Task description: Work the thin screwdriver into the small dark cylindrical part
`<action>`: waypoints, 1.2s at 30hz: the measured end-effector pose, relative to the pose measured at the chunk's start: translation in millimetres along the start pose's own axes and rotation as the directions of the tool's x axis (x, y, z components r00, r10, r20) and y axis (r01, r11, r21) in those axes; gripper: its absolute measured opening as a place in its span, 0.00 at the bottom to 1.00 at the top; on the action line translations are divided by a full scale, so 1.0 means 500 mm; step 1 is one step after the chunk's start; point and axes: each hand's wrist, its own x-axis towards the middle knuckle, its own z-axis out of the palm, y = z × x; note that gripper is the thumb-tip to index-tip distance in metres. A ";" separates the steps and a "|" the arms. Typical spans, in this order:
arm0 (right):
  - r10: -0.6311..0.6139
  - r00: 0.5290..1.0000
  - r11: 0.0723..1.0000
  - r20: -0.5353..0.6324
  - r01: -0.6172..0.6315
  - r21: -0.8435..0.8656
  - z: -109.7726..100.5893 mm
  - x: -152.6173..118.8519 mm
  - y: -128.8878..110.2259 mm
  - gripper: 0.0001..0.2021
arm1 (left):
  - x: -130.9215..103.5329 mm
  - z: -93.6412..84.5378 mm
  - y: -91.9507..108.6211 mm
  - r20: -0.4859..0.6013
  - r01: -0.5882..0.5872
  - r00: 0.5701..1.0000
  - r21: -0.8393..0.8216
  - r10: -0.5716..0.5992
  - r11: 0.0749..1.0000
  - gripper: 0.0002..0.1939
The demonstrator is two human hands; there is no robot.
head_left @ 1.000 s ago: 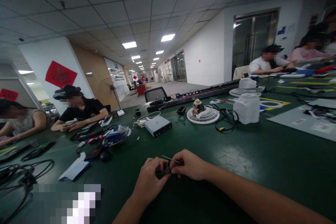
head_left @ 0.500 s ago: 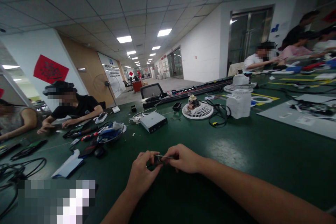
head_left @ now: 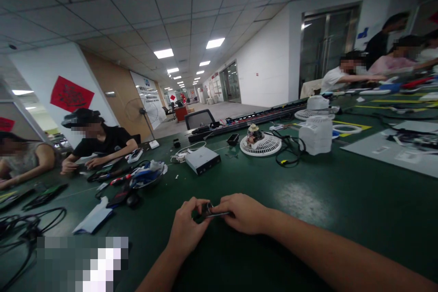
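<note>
Near the front of the green table, my left hand (head_left: 188,227) is closed in a pinch on a small dark round part (head_left: 206,208) with a shiny rim. My right hand (head_left: 244,212) meets it from the right, its fingers closed on a thin flat metal piece (head_left: 221,214) whose tip reaches the round part. The exact kind of both pieces is too small to make out, and fingers partly cover them. Beyond my hands lies a silver box-shaped disc drive (head_left: 203,160).
A white fan grille with an exposed motor (head_left: 260,143) sits beside a white plastic housing (head_left: 315,136) and black cable (head_left: 290,157). At left are a blue cloth-like bundle (head_left: 147,174), a paper sheet (head_left: 93,216) and cables (head_left: 44,212). Other people (head_left: 102,139) work around the table.
My right hand has turned, and the thin metal piece now lies lower against the round part. The round part tilts differently in my left fingers. The view has shifted slightly.
</note>
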 end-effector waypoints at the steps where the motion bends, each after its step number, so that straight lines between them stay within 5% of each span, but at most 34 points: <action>1: 0.002 1.000 1.000 -0.002 -0.002 -0.010 0.001 0.001 0.000 0.20 | 0.001 0.002 0.000 0.011 0.005 1.000 0.002 -0.005 1.000 0.13; 10: 0.080 0.986 0.986 -0.144 -0.056 0.160 0.011 0.008 -0.005 0.15 | 0.003 0.004 0.018 0.025 0.033 0.999 -0.052 -0.031 0.998 0.15; 19: 0.177 0.973 0.979 -0.150 -0.157 0.133 0.023 0.019 0.004 0.06 | -0.001 0.006 0.020 0.057 0.007 0.998 0.025 -0.008 1.000 0.12; 30: 0.312 0.939 0.944 -0.145 -0.288 0.163 0.038 0.026 -0.003 0.10 | 0.000 0.011 0.013 0.045 0.048 0.998 0.047 -0.050 0.998 0.10; 36: 0.281 0.955 0.927 -0.096 -0.244 0.286 0.045 0.025 0.012 0.11 | 0.002 0.009 0.017 0.076 0.056 0.996 -0.039 -0.053 0.998 0.11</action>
